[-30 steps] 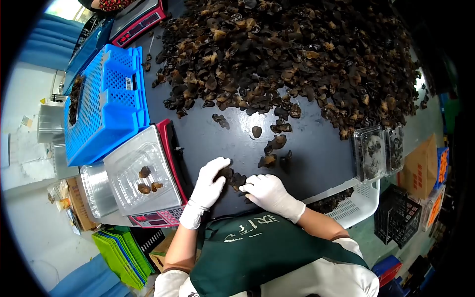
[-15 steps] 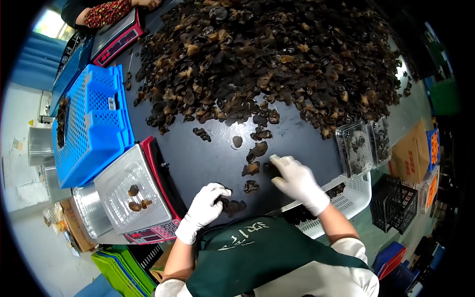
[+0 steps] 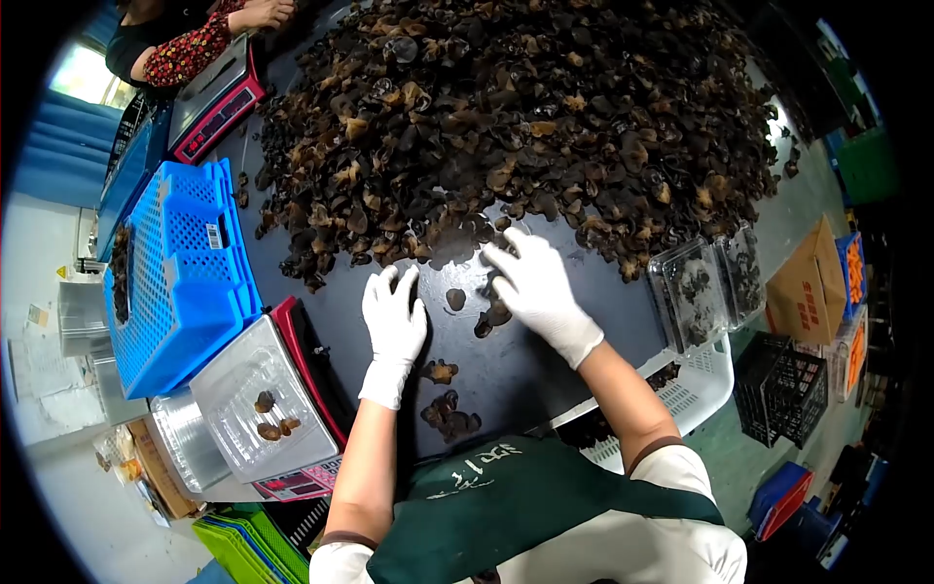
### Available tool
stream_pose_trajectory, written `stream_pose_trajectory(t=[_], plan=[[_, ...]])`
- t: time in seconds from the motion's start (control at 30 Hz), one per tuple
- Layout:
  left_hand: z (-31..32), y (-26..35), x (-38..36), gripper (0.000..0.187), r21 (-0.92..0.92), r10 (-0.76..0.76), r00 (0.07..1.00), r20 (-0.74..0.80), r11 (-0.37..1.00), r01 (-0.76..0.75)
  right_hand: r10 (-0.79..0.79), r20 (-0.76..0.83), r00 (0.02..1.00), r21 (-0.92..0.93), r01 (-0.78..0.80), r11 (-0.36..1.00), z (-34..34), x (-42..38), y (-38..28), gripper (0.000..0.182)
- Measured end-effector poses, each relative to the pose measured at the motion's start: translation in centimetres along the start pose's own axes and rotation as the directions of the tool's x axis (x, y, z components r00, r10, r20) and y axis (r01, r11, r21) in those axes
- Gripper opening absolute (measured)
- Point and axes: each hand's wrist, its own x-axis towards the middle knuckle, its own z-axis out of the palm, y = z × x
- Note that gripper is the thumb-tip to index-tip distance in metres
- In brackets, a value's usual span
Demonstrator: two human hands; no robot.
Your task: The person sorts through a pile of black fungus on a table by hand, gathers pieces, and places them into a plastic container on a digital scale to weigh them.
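A large heap of wood ear mushrooms (image 3: 506, 117) covers the far part of the dark table. My white-gloved left hand (image 3: 394, 316) reaches forward just short of the heap, fingers apart, with nothing visible in it. To its right, my gloved right hand (image 3: 540, 292) is at the heap's near edge with fingers spread. A few mushroom pieces (image 3: 494, 313) lie beside and partly under it. Between my hands rests a small single piece (image 3: 455, 299). Nearer my apron are another piece (image 3: 441, 371) and a small cluster (image 3: 450, 417).
On the left, a scale (image 3: 258, 404) bears a clear tray with three mushroom pieces, beside a blue crate (image 3: 180, 282). Clear boxes of mushrooms (image 3: 689, 292) stand at the right edge, above a white basket (image 3: 715, 384). Another person's arm (image 3: 190, 54) rests near a second scale (image 3: 219, 112).
Both hands have moved forward toward the heap. My left hand has left the near cluster and straightened its fingers. Several pieces from the middle line have shifted or are now covered.
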Motion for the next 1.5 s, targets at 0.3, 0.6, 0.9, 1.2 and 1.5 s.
stream_pose_trajectory(t=[0.3, 0.6, 0.9, 1.2, 1.5], plan=[[-6.6, 2.1, -4.3, 0.015, -0.349, 0.089, 0.88, 0.466, 0.933, 0.09, 0.176, -0.02, 0.984, 0.359, -0.157, 0.92, -1.4, -3.1, -0.5, 0.021], [0.5, 3.5, -2.0, 0.022, -0.124, -0.18, 0.974, 0.134, 0.973, 0.197, 0.087, 0.201, 0.976, 0.119, -0.113, 0.986, -1.0, -5.9, -1.4, 0.024], [0.1, 0.5, -3.4, 0.028, -0.368, -0.366, 0.909, 0.198, 0.832, 0.415, -0.011, 0.784, 0.621, 0.33, -0.401, 0.855, -10.7, -4.9, 1.9, 0.039], [-6.0, 8.1, -4.4, 0.016, -0.702, 0.567, 0.748, 0.344, 0.685, -0.195, 0.094, 0.268, 0.959, 0.357, -0.189, 0.915, -7.1, -0.6, 0.9, 0.02], [-4.4, 3.8, -1.2, 0.013, -0.673, -0.326, 0.937, 0.125, 0.666, 0.322, -0.378, 0.451, 0.808, 0.221, 0.309, 0.925, 1.8, -5.0, -6.7, 0.059]])
